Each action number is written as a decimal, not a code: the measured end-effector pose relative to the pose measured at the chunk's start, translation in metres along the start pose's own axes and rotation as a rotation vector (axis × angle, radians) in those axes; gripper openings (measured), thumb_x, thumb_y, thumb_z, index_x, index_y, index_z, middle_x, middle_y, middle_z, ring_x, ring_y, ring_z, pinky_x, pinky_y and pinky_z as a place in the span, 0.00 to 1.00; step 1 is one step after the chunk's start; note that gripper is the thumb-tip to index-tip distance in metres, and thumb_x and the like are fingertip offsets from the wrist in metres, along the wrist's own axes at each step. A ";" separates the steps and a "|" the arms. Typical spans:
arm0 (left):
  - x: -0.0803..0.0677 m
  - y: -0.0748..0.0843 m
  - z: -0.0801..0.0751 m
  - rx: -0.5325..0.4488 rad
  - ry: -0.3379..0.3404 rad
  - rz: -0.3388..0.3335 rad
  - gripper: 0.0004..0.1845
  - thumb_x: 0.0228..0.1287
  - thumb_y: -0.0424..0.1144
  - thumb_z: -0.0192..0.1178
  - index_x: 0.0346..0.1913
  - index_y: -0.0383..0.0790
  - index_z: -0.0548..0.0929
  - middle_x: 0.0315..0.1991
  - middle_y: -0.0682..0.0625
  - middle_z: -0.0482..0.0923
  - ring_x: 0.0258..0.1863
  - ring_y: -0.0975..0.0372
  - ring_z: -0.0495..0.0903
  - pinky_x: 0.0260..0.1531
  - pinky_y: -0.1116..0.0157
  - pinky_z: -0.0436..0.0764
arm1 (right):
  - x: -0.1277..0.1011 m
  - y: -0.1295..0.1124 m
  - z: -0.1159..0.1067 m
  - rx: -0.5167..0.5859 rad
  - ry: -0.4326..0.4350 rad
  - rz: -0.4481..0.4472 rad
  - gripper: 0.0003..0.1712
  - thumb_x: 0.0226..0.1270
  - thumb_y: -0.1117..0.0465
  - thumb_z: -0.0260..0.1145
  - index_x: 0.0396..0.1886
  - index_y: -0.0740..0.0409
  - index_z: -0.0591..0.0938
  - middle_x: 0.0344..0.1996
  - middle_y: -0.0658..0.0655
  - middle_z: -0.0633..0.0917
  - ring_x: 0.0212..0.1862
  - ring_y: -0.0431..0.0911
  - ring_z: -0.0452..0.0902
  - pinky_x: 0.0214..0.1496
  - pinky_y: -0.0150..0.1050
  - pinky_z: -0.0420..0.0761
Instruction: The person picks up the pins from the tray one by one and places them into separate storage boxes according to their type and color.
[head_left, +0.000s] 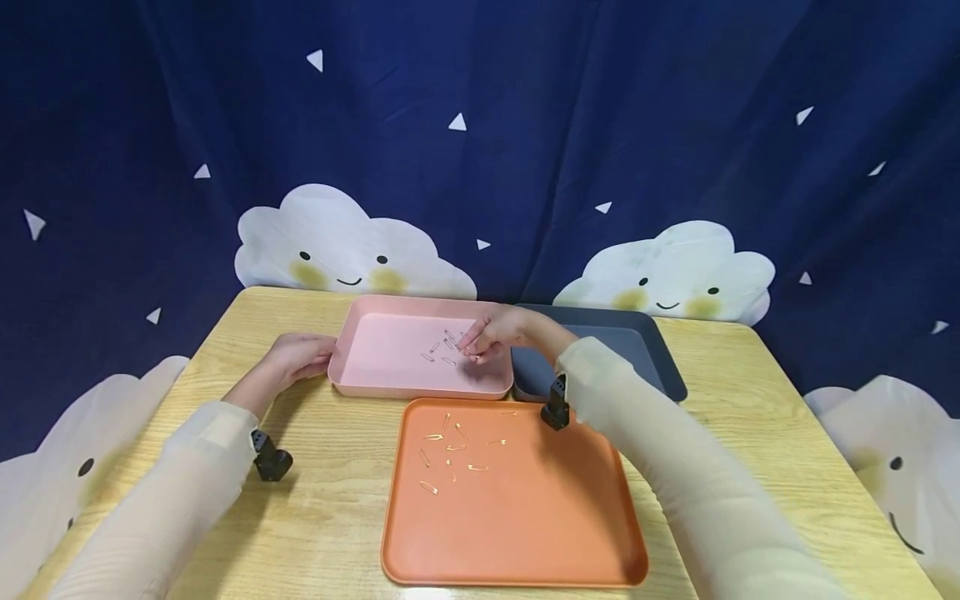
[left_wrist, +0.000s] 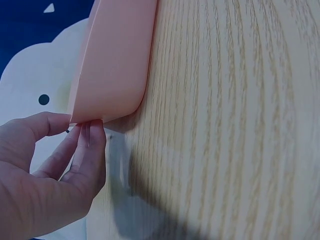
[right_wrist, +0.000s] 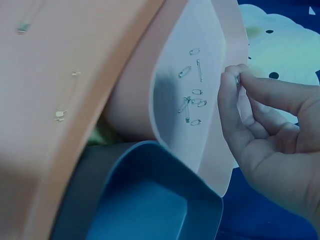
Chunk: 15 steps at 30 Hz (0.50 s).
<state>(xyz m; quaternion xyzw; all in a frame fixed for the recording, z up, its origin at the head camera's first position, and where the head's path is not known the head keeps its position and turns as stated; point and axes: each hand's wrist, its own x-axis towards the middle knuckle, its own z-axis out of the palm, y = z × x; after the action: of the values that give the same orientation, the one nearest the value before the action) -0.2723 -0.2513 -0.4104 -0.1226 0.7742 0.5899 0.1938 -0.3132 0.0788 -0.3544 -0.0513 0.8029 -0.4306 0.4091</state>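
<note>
"Pins [right_wrist: 197, 92] in the pink tray [head_left: 390, 333]: which way do they point?"

"Mixed ways, a few crossing."

"And the right hand [head_left: 498, 332]?"

"Over that tray, thumb and finger pinching a pin [right_wrist: 237, 79], mostly hidden, so I can't tell its axis."

"Left hand [head_left: 300, 354]?"

"Gripping the tray's left end; the tray's long axis runs left to right."

"Gold pins [head_left: 428, 487]?"

"Mostly in the nearer orange tray's [head_left: 540, 517] left half, one nearly left-to-right, another pointing almost straight away."

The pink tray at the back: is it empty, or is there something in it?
Not empty: several silver safety pins lie on the floor of the pink tray, visible in the head and right wrist views.
</note>
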 end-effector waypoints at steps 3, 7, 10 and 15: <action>0.001 0.000 0.000 0.017 0.014 -0.016 0.29 0.69 0.38 0.52 0.69 0.28 0.63 0.69 0.34 0.64 0.32 0.77 0.76 0.43 0.77 0.83 | 0.008 -0.006 -0.002 -0.006 0.035 0.015 0.21 0.64 0.75 0.60 0.57 0.73 0.77 0.35 0.59 0.86 0.27 0.40 0.79 0.43 0.32 0.86; 0.002 -0.001 0.000 0.044 0.019 -0.031 0.29 0.68 0.39 0.53 0.69 0.30 0.64 0.69 0.34 0.64 0.37 0.74 0.78 0.47 0.75 0.83 | 0.015 -0.016 -0.005 -0.061 0.077 0.042 0.20 0.62 0.75 0.62 0.55 0.72 0.78 0.38 0.62 0.86 0.29 0.42 0.79 0.46 0.34 0.86; 0.002 0.000 0.000 0.056 0.015 -0.037 0.29 0.69 0.40 0.53 0.69 0.31 0.64 0.69 0.35 0.65 0.42 0.71 0.78 0.48 0.75 0.83 | 0.021 -0.022 -0.008 -0.121 0.108 0.060 0.19 0.62 0.74 0.63 0.54 0.72 0.79 0.39 0.62 0.85 0.30 0.43 0.78 0.47 0.35 0.86; 0.002 0.000 -0.001 0.050 0.018 -0.037 0.28 0.70 0.41 0.53 0.69 0.32 0.65 0.69 0.37 0.66 0.42 0.71 0.79 0.50 0.74 0.82 | 0.029 -0.025 -0.011 -0.187 0.148 0.088 0.18 0.62 0.74 0.62 0.53 0.71 0.79 0.38 0.61 0.84 0.32 0.44 0.78 0.55 0.38 0.84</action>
<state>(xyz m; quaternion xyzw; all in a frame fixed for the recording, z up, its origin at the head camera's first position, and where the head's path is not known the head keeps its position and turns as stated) -0.2749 -0.2523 -0.4108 -0.1375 0.7880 0.5656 0.2006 -0.3466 0.0577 -0.3503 -0.0221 0.8689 -0.3382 0.3606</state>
